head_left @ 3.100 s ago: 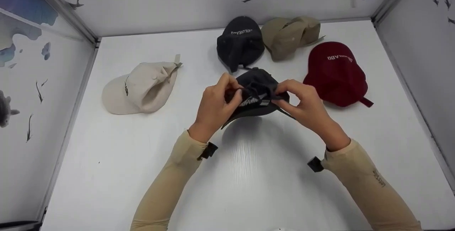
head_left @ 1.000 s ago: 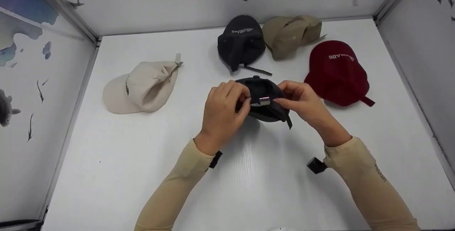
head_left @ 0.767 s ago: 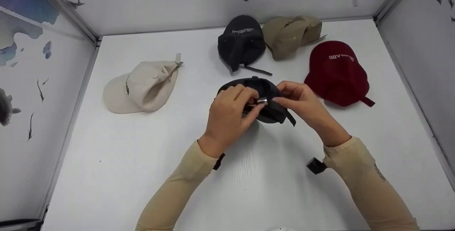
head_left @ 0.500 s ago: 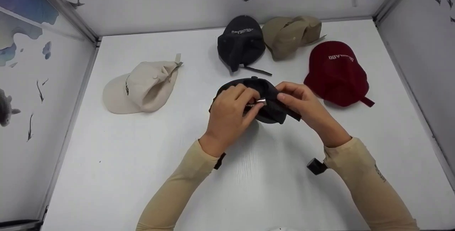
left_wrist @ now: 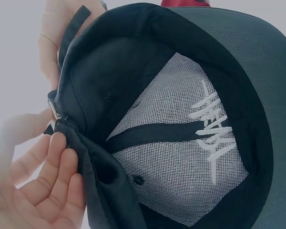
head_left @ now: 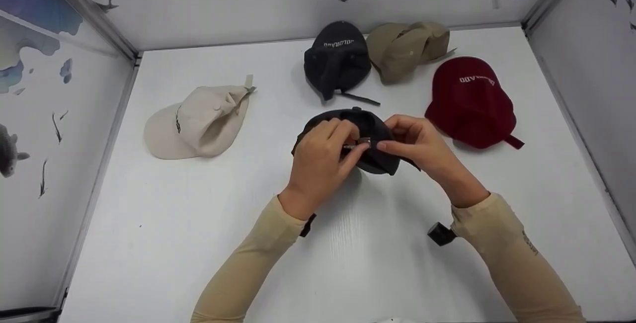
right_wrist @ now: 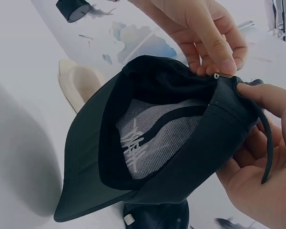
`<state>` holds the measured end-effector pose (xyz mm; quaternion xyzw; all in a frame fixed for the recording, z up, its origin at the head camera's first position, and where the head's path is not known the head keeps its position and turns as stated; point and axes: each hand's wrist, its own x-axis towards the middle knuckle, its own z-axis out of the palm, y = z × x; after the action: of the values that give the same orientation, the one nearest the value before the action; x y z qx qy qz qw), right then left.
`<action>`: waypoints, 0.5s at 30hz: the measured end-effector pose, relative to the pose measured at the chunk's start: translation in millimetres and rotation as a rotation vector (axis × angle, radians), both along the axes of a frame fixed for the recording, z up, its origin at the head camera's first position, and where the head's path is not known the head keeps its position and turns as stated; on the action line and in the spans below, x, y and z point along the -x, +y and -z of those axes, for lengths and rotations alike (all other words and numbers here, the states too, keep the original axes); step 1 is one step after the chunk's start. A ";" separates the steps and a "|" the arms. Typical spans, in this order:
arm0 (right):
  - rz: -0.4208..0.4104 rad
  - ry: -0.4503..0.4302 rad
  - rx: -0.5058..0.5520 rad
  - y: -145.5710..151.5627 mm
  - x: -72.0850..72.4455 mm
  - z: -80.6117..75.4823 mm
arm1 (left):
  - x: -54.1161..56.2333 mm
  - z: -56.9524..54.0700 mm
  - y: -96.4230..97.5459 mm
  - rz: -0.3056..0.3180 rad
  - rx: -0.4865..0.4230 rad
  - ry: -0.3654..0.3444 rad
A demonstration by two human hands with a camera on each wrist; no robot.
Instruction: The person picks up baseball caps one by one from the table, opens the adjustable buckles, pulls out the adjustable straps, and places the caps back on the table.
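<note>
Both hands hold a black cap (head_left: 380,165) over the middle of the table, its inside with white mesh lining (left_wrist: 181,119) facing the left wrist camera. The left hand (head_left: 320,156) pinches the back band at a small metal buckle (right_wrist: 224,75). Close by, the right hand (head_left: 417,141) grips the band beside that buckle, thumb on top and fingers behind the cap. A loose strap end (right_wrist: 268,152) hangs by the right palm. In the head view the left hand covers much of the cap.
A beige cap (head_left: 198,121) lies at the left. At the back are a second black cap (head_left: 338,59) and an olive cap (head_left: 407,52), with a dark red cap (head_left: 469,104) to the right. Printed walls (head_left: 278,10) enclose the white table (head_left: 198,223).
The cap has turned, so its brim no longer shows toward the person. The left hand has moved right onto the buckle. Since half a second ago, the right thumb has shifted left toward it.
</note>
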<state>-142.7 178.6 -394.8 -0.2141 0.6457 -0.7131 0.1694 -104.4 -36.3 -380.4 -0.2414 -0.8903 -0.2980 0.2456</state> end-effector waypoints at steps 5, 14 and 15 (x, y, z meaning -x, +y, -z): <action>0.027 0.002 0.001 -2.7 -2.1 0.2 | -0.7 0.2 1.5 -0.017 0.022 0.012; 0.050 0.019 -0.001 -5.2 -2.6 2.2 | -0.7 -2.1 3.5 -0.041 0.023 -0.002; 0.047 0.022 0.003 -5.5 -2.5 2.5 | -0.8 -2.5 3.6 -0.044 0.023 -0.004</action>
<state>-140.2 173.2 -397.3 -0.2069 0.6513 -0.7156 0.1449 -103.6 -32.7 -377.9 -0.2241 -0.8992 -0.2828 0.2474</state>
